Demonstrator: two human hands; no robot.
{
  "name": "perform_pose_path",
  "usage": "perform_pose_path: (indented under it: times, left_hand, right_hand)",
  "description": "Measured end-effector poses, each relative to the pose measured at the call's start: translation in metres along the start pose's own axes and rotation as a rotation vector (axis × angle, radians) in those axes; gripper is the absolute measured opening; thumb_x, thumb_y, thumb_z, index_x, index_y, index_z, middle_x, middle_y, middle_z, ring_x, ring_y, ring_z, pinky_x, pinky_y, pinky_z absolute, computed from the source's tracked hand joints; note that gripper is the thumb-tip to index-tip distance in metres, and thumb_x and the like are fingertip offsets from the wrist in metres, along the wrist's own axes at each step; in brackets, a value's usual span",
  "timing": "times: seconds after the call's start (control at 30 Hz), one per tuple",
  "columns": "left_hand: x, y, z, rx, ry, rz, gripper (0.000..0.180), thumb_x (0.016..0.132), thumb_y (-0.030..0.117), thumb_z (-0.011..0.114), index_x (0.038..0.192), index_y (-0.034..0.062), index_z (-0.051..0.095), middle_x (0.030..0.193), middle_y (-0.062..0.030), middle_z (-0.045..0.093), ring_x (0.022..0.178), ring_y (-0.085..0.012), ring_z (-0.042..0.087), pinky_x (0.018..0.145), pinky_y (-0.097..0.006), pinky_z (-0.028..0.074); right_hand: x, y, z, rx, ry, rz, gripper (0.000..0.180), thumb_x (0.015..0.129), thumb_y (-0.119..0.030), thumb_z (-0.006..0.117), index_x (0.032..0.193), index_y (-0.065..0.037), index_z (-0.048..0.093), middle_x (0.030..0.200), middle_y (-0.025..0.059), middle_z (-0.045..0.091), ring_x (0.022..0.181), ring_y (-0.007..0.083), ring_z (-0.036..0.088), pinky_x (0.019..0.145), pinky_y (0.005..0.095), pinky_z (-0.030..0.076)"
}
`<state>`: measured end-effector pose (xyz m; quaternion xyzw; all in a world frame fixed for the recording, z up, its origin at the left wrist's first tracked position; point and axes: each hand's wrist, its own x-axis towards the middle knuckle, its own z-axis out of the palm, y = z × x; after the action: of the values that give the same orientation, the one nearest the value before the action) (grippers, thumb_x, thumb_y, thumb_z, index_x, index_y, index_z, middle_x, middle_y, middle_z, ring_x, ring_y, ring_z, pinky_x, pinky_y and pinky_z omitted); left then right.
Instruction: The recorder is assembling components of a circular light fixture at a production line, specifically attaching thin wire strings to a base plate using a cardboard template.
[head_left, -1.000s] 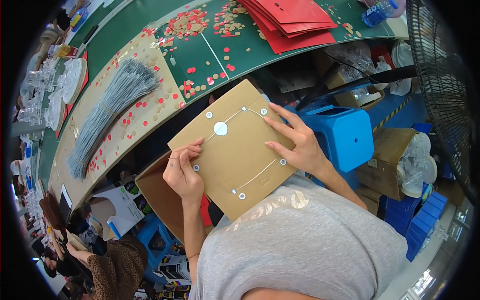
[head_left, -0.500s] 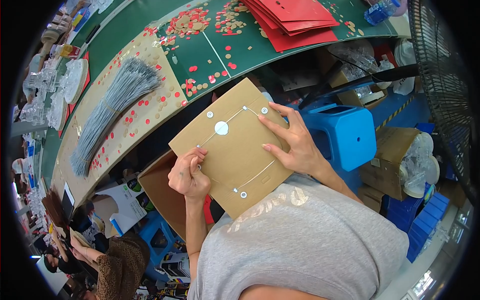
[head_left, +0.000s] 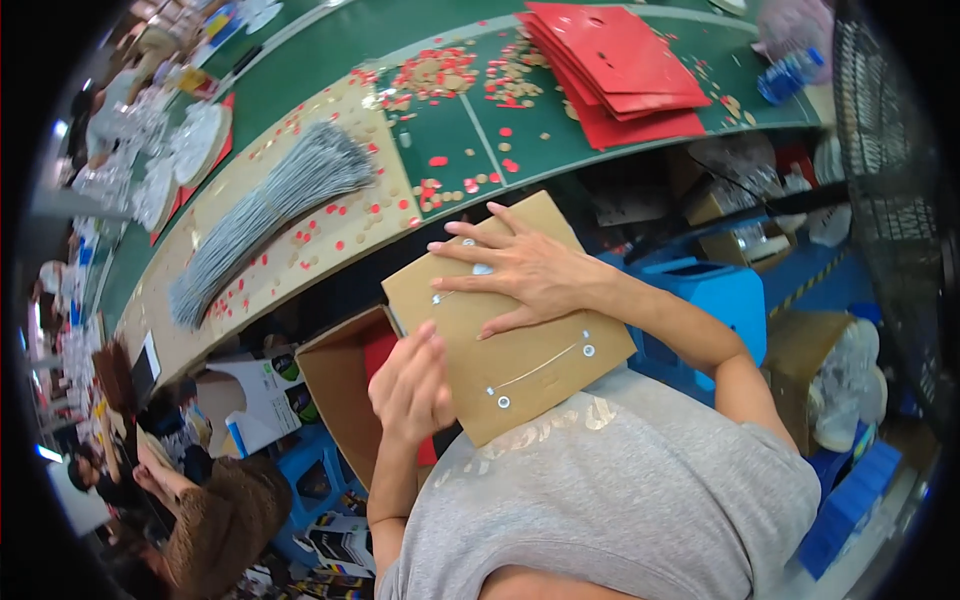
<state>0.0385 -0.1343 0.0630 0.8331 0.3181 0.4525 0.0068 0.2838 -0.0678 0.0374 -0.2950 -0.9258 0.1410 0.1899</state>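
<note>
A flat brown cardboard panel [head_left: 500, 355] rests at a tilt against the front of my grey shirt. My right hand [head_left: 540, 275] lies across its upper part with the fingers spread, holding nothing. Along the lower part runs a thin pale wire [head_left: 540, 370], with a round grommet [head_left: 504, 402] beside one end. A white disc [head_left: 482, 269] shows partly between my right fingers. Just off the panel's left edge is my left hand [head_left: 412, 385], its fingers curled closed and slightly blurred. Whatever it may hold cannot be made out.
A bundle of grey wire ties [head_left: 270, 215] lies on the bench board at left, among scattered red and brown discs. Red sheets [head_left: 620, 60] are stacked on the green table. An open carton [head_left: 345, 375] stands below left, a blue stool [head_left: 700, 310] at right.
My right hand has moved from the panel's right edge to lie across its upper part. My left hand has left the wire at the panel's edge and dropped lower. The panel has turned slightly.
</note>
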Motion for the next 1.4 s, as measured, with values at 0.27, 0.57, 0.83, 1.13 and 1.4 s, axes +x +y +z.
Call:
perform_pose_path:
  times: [0.27,0.57,0.83,1.13,1.4]
  left_hand:
    - [-0.002,0.026,-0.005,0.107,-0.165,-0.683,0.053,0.088,0.008,0.070,0.138,-0.0053,0.055,0.131,-0.0221,0.059,0.123,-0.0412,0.054,0.110,-0.050,0.039]
    - [-0.019,-0.013,0.008,-0.015,-0.164,-0.555,0.034,0.080,0.003,0.078,0.113,0.0027,0.072,0.128,-0.0111,0.067,0.123,-0.0307,0.061,0.108,-0.048,0.043]
    - [0.012,0.000,0.013,0.055,-0.319,-0.454,0.023,0.080,0.008,0.077,0.100,0.0021,0.068,0.118,-0.0119,0.061,0.116,-0.0325,0.057,0.097,-0.046,0.044]
    - [0.023,-0.027,0.008,0.239,-0.605,-0.139,0.019,0.077,0.005,0.070,0.095,0.0033,0.066,0.103,-0.0129,0.058,0.105,-0.0307,0.058,0.083,-0.041,0.048]
    - [0.009,-0.027,0.017,0.139,-0.157,-0.072,0.023,0.068,0.001,0.081,0.084,-0.0004,0.065,0.081,-0.0106,0.066,0.075,-0.0273,0.066,0.060,-0.037,0.054]
  right_hand:
    - [0.022,-0.013,0.018,-0.246,0.107,0.402,0.070,0.091,-0.060,0.062,0.149,-0.021,0.053,0.155,0.0164,0.044,0.135,0.0359,0.045,0.105,0.0553,0.035]
    - [-0.012,-0.067,-0.014,-0.370,0.083,0.603,0.058,0.085,-0.042,0.076,0.132,-0.010,0.067,0.137,0.0151,0.057,0.123,0.0322,0.053,0.098,0.0533,0.038]
    - [-0.006,-0.023,-0.007,0.372,0.300,0.211,0.044,0.082,0.008,0.070,0.120,-0.014,0.077,0.101,0.0101,0.069,0.081,0.0207,0.068,0.069,0.0309,0.056]
    - [0.004,-0.016,0.002,0.445,0.456,0.233,0.039,0.078,0.008,0.075,0.111,-0.012,0.080,0.089,0.0077,0.070,0.073,0.0173,0.067,0.062,0.0281,0.054]
    - [0.000,-0.015,-0.003,0.515,0.377,0.227,0.033,0.080,0.003,0.076,0.109,-0.012,0.080,0.085,0.0060,0.069,0.067,0.0174,0.064,0.060,0.0291,0.054]
